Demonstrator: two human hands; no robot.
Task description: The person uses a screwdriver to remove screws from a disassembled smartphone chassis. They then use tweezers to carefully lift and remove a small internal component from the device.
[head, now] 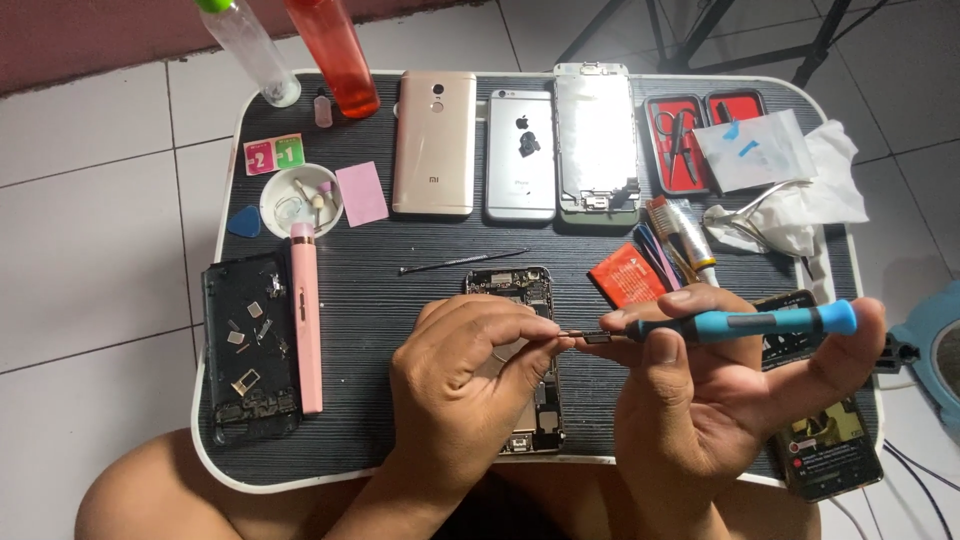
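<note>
My right hand (pixel 700 400) grips a blue-handled screwdriver (pixel 745 322) with its tip pointing left. My left hand (pixel 465 375) pinches a small dark part (pixel 590 336) right at that tip. Both hands hover over an opened phone (pixel 520 350) whose circuit boards show, lying on a dark lap table (pixel 380 330). My left hand hides the middle of that phone.
At the table's back lie a gold phone (pixel 434 142), a silver phone (pixel 521 153) and a screen frame (pixel 597 142). Left: a pink tool (pixel 305 320), a dark phone body (pixel 247 350) holding small parts, a white dish (pixel 299 199). Right: a lit phone (pixel 825 440), tissue (pixel 820 195), a red tool case (pixel 700 135). Two bottles (pixel 335 55) stand at the back left.
</note>
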